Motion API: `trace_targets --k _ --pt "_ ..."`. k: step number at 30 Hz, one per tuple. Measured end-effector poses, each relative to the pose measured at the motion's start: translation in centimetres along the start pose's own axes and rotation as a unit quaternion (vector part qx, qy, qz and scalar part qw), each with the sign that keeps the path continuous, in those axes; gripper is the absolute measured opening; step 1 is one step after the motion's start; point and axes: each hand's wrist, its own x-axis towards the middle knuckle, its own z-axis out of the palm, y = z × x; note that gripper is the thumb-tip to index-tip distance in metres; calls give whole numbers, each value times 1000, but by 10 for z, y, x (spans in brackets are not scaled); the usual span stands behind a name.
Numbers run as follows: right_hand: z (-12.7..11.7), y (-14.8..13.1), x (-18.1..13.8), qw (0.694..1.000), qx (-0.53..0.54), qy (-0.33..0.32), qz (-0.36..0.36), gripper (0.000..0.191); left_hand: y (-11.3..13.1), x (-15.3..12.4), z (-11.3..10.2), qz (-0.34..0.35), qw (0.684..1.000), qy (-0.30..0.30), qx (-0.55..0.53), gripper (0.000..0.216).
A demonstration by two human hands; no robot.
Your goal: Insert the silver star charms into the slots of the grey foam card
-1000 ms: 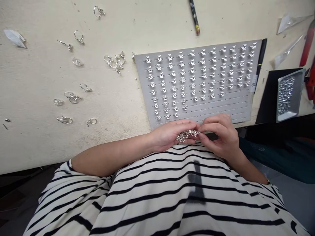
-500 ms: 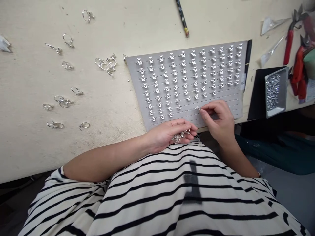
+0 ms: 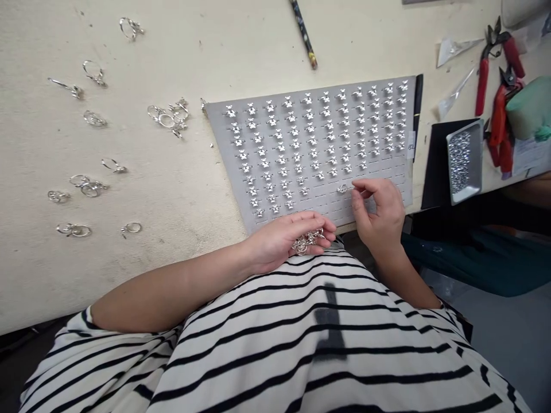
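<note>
My left hand (image 3: 297, 238) is cupped, palm up, at the near edge of the grey ring board (image 3: 327, 198). In its curled fingers lies a cluster of silver rings (image 3: 303, 244). Over the slotted lower part of the board, my right hand (image 3: 379, 209) brings thumb and forefinger together at a single silver ring (image 3: 342, 188). The exact contact between fingertips and ring is too small to make out clearly. Rows of rings with small bear-shaped heads (image 3: 310, 127) stand in the board's slots above and left of that ring.
Loose rings (image 3: 170, 116) lie scattered across the table's left side. A dark pencil (image 3: 305, 37) is beyond the board. To the right are a tray of small silver pieces (image 3: 460, 163), red-handled pliers (image 3: 501, 123), clear plastic pieces (image 3: 456, 51) and a green object (image 3: 529, 109).
The view has shifted, so the table things sit further left. The ring at my right fingertips has turned and shows its round band. My left hand keeps its rings.
</note>
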Motion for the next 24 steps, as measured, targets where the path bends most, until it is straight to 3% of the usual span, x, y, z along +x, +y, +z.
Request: trace_targets --k 3,10,16,24 --pt "3 -1 3 1000 11 -23 -18 19 0 -1 -1 5 1000 -10 0 22" --pt "-1 -3 8 994 46 -97 14 22 0 0 -1 6 1000 -15 -4 23" --pt "3 -14 10 982 137 -118 55 18 1 1 -1 6 999 -30 13 27" --pt "14 -21 21 975 145 -137 101 13 -2 1 -3 5 999 -41 7 27"
